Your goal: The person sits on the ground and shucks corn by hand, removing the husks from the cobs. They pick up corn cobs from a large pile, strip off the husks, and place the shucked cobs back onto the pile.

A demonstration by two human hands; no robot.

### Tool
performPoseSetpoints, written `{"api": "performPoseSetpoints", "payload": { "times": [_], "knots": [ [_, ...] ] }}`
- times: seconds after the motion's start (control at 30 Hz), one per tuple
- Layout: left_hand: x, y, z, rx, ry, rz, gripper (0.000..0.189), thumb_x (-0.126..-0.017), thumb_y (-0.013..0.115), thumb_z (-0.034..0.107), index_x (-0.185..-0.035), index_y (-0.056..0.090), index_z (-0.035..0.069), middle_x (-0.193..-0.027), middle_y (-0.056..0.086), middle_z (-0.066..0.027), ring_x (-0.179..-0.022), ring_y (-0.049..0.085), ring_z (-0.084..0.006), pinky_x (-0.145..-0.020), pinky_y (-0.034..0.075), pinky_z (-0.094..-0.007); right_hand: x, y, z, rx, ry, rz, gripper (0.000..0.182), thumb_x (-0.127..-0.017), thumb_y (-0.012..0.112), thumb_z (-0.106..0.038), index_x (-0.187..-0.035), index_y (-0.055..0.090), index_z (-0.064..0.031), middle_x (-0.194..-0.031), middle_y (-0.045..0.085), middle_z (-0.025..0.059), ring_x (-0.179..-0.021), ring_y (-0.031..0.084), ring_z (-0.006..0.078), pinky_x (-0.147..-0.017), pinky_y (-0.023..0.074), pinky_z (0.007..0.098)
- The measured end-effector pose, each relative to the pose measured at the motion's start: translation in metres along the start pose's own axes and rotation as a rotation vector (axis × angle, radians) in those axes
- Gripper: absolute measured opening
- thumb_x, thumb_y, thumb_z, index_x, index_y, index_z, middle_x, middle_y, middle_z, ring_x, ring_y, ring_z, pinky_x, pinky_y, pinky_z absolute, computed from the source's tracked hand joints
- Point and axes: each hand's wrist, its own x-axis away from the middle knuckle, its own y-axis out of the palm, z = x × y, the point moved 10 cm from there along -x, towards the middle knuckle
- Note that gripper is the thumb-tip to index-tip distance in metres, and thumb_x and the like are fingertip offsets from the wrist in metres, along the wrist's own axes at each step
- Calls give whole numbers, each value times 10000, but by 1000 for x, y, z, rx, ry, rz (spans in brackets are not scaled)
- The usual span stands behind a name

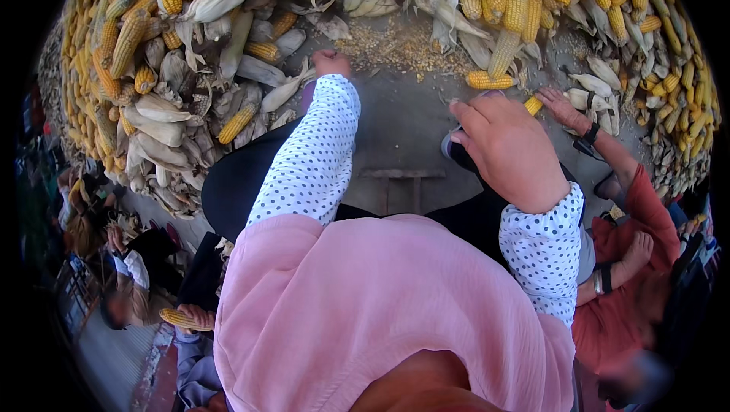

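My left hand [331, 63] is reached forward, its fingers curled, close to the tip of a dry-husked corn ear [283, 94]; whether it grips anything cannot be made out. Nearer the camera, my right hand [505, 147] hangs palm down, thumb and index finger apart, with nothing visible between them; its palm is hidden. Beyond it, a bare yellow corn cob [489, 80] lies on the concrete floor. Loose kernels [393, 47] are scattered ahead, between heaps of husked and unhusked corn [171, 121].
At the right, a co-worker in a red top has a hand [562, 108] by a yellow corn cob [533, 105]. Another person's hand [199, 317] holds a cob at lower left. More people sit at far left. A low wooden frame [402, 174] stands between my legs.
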Motion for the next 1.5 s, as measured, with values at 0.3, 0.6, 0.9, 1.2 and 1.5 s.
{"api": "performPoseSetpoints", "payload": {
  "times": [0.3,0.6,0.9,1.2,1.5],
  "knots": [
    [-63,31,-8,-40,-332,-72,753,-835,747,319,-1423,414,-14,-1152,664,-215,-909,698,-317,-781,548,-421,-2,14,11,49,98,-153,393,-825,738,-148,-1187,635,-33,-1055,640,98,-931,603,307,-828,486,408],
    [-28,6,53,-181,-469,-284,875,-780,785,447,-1433,495,-57,-1447,550,-199,-1248,589,-307,-1047,446,-390,-2,17,9,18,58,-114,394,-809,731,-146,-1163,632,-3,-992,628,106,-938,605,293,-829,486,403],
    [113,20,17,851,-662,-540,358,-807,764,335,-1072,621,141,-808,570,-24,-615,452,-153,-613,401,-349,8,3,-2,-63,10,-32,288,-870,692,-145,-1113,649,3,-997,653,170,-978,618,361,-858,500,440],
    [257,-60,194,721,-67,-1019,406,-912,714,257,-1261,601,83,-1100,684,-13,-940,636,-137,-800,512,-305,30,-29,56,-268,232,346,468,-959,652,-295,-1279,601,44,-1176,672,222,-1120,637,340,-948,512,392],
    [348,-134,319,170,684,-1066,599,-795,794,126,-1330,566,-18,-1205,649,-85,-1114,595,-163,-1019,442,-300,58,-85,48,-1286,140,708,614,-1003,632,-317,-1420,410,76,-1284,618,178,-1167,601,209,-1033,464,334]
  ]
}}
